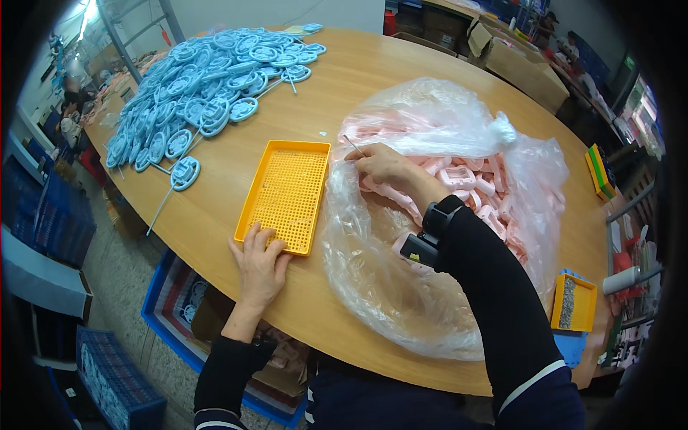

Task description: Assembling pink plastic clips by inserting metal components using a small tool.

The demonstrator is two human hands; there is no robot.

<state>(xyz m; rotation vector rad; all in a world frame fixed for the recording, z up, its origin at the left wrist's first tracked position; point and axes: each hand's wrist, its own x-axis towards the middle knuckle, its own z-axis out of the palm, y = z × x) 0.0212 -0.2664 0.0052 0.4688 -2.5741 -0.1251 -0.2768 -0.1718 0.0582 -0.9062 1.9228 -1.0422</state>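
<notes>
Right hand pinching a thin pin over a bag of pink parts, left hand flat on the corner of a yellow tray.

The right hand (383, 168) has its fingers narrowed onto a thin pale pin (352, 146); the pin's lower end is hidden inside the fingers. The hand rests on the clear plastic bag (401, 287), over the pink plastic parts (469, 183), whose shapes blur behind the crinkled film. Just left of the bag lies the yellow perforated tray (287, 193) on the round wooden table (344, 86). The left hand (258, 265) lies on its near corner, fingers spread and flat, holding nothing. Farther out on the left, a heap of blue ring-shaped parts (208, 82) on sticks runs to the table's far edge. At the right rim, a small yellow box (573, 304) is partly cut off.
</notes>
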